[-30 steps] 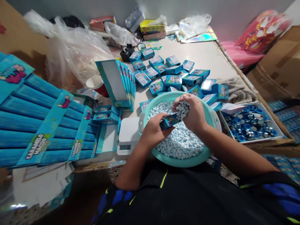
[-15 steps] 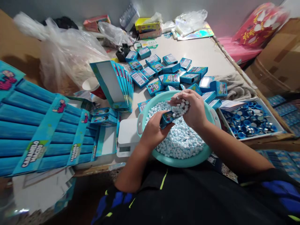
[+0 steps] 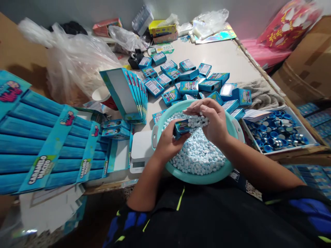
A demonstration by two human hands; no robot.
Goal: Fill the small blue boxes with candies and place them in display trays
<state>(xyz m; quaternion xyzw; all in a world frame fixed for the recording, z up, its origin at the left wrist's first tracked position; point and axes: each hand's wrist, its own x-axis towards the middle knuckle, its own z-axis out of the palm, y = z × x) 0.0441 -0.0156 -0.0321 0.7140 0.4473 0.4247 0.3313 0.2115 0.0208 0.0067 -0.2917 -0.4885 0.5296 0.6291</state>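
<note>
My left hand (image 3: 169,140) is wrapped around a small blue candy box (image 3: 181,126), tilted over a turquoise basin (image 3: 196,178). My right hand (image 3: 213,120) is cupped and closed around a heap of white candies (image 3: 198,121), held against the box's end. Candies lie between the palm and the box; how full the box is cannot be seen. Below both hands, the basin holds a deep layer of loose white and pale blue candies (image 3: 199,151).
Several blue boxes (image 3: 189,88) lie piled behind the basin. On the right, a white tray (image 3: 289,146) holds blue caps (image 3: 276,131). A white scale (image 3: 141,148) stands at the left, beside display cartons (image 3: 116,89) and a big stack of blue cartons (image 3: 54,137).
My right hand has tipped its candies toward the box and flattened slightly. The box has shifted a little left, and the candies now sit right at its end.
</note>
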